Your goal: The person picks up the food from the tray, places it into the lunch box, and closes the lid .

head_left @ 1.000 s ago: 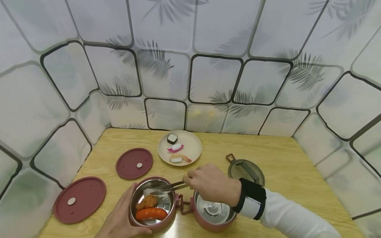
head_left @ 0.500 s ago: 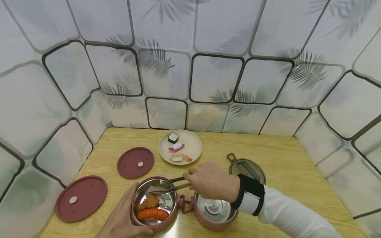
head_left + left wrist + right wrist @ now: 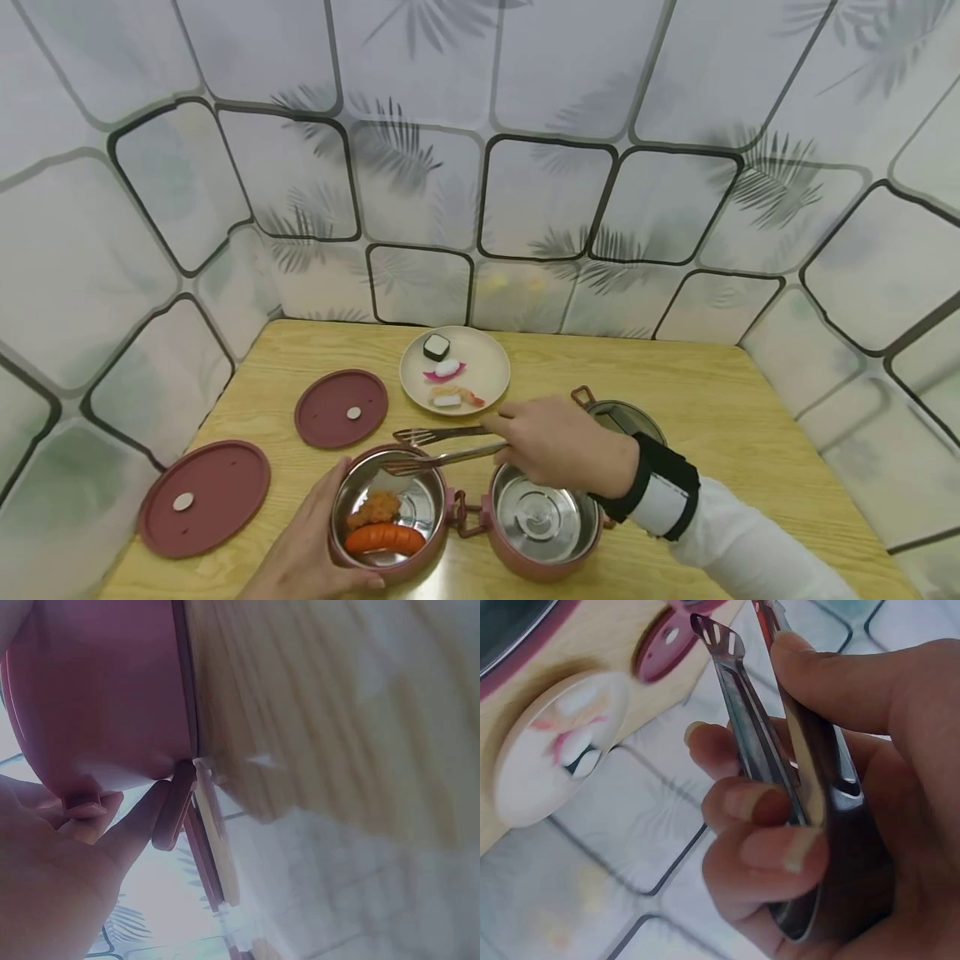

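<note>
While the right hand (image 3: 562, 446) holds spread tongs (image 3: 468, 454) above the twelve o'clock rim of the left pot (image 3: 408, 572), the left hand (image 3: 300, 537) grips it at nine o'clock. Inside, a red sausage (image 3: 385, 539) lies at six o'clock beside a breaded piece (image 3: 374, 507). From this pot, the right pot (image 3: 536, 571) stands at three, the sushi plate (image 3: 487, 367) at one, and maroon lids (image 3: 333, 400) lie on the bench (image 3: 720, 433) at eleven and nine.

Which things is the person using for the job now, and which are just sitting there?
In the job:
tongs, in the right hand
left pot, held by the left hand
sausage and brown fried piece, inside it

Just sitting there (maybe needed later):
plate of sushi
right pot
smaller red lid
bigger red lid
</note>
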The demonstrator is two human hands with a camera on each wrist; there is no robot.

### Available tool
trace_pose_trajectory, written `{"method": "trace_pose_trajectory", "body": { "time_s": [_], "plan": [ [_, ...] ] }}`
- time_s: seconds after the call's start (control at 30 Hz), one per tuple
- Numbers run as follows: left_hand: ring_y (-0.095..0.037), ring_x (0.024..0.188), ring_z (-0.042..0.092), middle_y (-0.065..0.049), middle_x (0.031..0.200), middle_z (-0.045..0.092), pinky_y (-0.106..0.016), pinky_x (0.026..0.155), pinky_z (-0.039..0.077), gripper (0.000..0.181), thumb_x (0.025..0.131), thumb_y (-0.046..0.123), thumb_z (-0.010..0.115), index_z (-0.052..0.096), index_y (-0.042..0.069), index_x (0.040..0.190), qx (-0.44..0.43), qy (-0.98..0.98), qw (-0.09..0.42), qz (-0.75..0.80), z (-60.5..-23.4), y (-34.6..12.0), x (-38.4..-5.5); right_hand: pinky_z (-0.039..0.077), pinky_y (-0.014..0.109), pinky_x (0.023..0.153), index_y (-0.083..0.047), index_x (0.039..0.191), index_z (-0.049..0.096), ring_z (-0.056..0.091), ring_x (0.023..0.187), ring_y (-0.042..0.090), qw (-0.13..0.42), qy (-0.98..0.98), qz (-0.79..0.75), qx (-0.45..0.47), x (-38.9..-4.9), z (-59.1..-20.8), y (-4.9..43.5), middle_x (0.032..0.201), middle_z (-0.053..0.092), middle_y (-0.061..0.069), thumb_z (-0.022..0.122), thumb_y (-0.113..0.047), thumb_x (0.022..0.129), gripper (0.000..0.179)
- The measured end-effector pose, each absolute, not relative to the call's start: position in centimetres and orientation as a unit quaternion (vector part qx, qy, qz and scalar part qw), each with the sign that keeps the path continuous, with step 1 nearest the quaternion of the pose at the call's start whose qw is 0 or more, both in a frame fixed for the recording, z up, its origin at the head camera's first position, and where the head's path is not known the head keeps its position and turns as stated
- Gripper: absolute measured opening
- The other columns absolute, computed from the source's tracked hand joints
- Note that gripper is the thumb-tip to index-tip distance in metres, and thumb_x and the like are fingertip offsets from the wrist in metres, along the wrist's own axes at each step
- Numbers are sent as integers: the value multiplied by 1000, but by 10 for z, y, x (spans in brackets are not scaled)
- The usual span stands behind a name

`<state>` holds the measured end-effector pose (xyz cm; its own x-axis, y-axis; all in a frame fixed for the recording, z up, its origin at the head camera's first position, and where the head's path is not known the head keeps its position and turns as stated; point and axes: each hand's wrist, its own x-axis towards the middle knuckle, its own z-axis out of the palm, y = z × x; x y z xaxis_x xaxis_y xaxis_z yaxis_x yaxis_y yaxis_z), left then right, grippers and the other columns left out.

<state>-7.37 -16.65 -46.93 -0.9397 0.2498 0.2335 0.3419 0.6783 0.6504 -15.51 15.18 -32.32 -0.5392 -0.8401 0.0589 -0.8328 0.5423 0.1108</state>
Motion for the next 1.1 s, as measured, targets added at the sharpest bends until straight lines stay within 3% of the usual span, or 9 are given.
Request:
{"method": "trace_pose_trajectory", "body": {
  "time_s": [0.17,0.4,0.53,0.63,0.8,0.87,0.93,1.0,1.1],
  "plan": [
    [-27,122,33,-9,143,29,-59,88,41,130,44,68,78,9,27,146,-154,-916,34,-370,-466,-168,-77,34,21,43,-17,119,53,40,57,3,39,-902,22,429,-157,-322,179,84,52,-4,59,-35,89,36],
    [-29,127,26,-10,147,24,-62,92,37,131,46,64,79,3,29,147,-179,-913,20,-366,-456,-173,-89,41,27,55,-10,126,48,46,67,7,22,-930,115,348,-175,-330,218,88,55,-2,60,-33,89,45],
    [-27,127,25,-7,147,23,-59,93,38,128,50,64,78,2,28,147,-193,-921,20,-339,-450,-172,-90,47,34,65,-6,127,47,53,79,13,6,-946,135,293,-187,-338,235,99,60,6,60,-33,89,49],
    [-29,128,26,-8,147,25,-48,102,33,122,55,61,79,9,19,147,-250,-914,80,-310,-445,-165,-88,49,40,73,-4,127,47,55,90,18,-20,-950,166,265,-197,-346,243,110,59,12,58,-34,90,49],
    [-34,129,25,-15,143,32,-25,110,11,99,69,50,74,27,0,140,-332,-865,228,-298,-429,-134,-82,49,44,77,-1,126,46,56,95,24,-34,-950,177,254,-216,-363,242,114,58,17,56,-35,91,50],
    [-32,127,29,-15,141,35,-26,109,17,88,75,47,70,31,-2,138,-332,-849,256,-321,-423,-116,-79,48,45,81,0,126,47,55,99,27,-29,-950,169,263,-223,-368,238,115,57,18,56,-34,91,50],
    [-29,126,32,-13,141,35,-30,104,31,82,79,43,69,30,3,140,-316,-844,236,-362,-420,-97,-75,48,46,83,0,125,49,55,100,29,-22,-947,162,278,-230,-372,231,116,58,19,57,-33,91,48],
    [-24,126,32,-8,143,34,-39,99,38,82,80,38,70,26,11,143,-297,-843,179,-411,-421,-78,-72,47,46,84,0,123,51,55,100,28,-16,-944,156,289,-237,-374,224,114,59,17,57,-31,90,45],
    [-21,130,27,-4,146,29,-54,97,37,88,78,36,72,17,23,146,-261,-842,83,-464,-429,-51,-68,49,41,74,-5,115,56,58,88,22,-12,-943,142,299,-248,-378,213,100,63,11,60,-28,89,35]
  ]
}}
